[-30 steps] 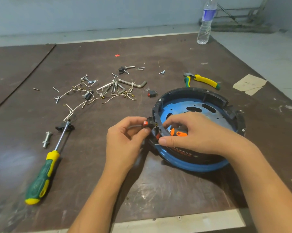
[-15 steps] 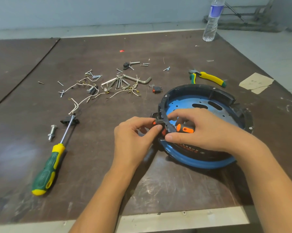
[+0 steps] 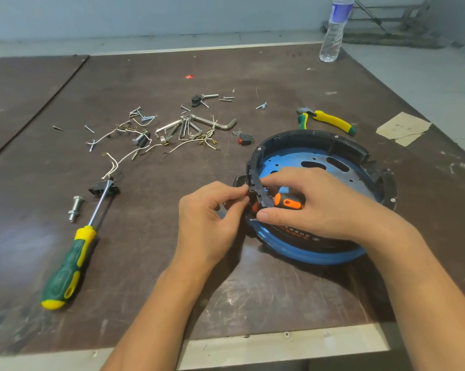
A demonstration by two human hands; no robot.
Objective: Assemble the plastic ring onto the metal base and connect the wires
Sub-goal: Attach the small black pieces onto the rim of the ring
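A black plastic ring (image 3: 309,139) sits on the blue metal base (image 3: 314,254), right of the table's middle. My right hand (image 3: 314,202) reaches over the ring's near left rim, its fingers curled round a small orange-handled screwdriver (image 3: 287,202) and its thumb pressing the ring's outer wall. My left hand (image 3: 209,215) pinches a small red and black part (image 3: 253,206) against the outside of the ring's left edge. White wires (image 3: 124,159) with brass terminals lie loose on the table to the left.
A green and yellow screwdriver (image 3: 73,250), a bolt (image 3: 74,208), hex keys (image 3: 199,127), screws, a red switch (image 3: 246,139) and yellow pliers (image 3: 330,120) lie around. A water bottle (image 3: 333,30) stands at the far right corner. The table's front edge runs just below my forearms.
My left hand has pushed the small red part from beside the ring up against its left edge. My right hand stays on the rim. The camera has shifted slightly.
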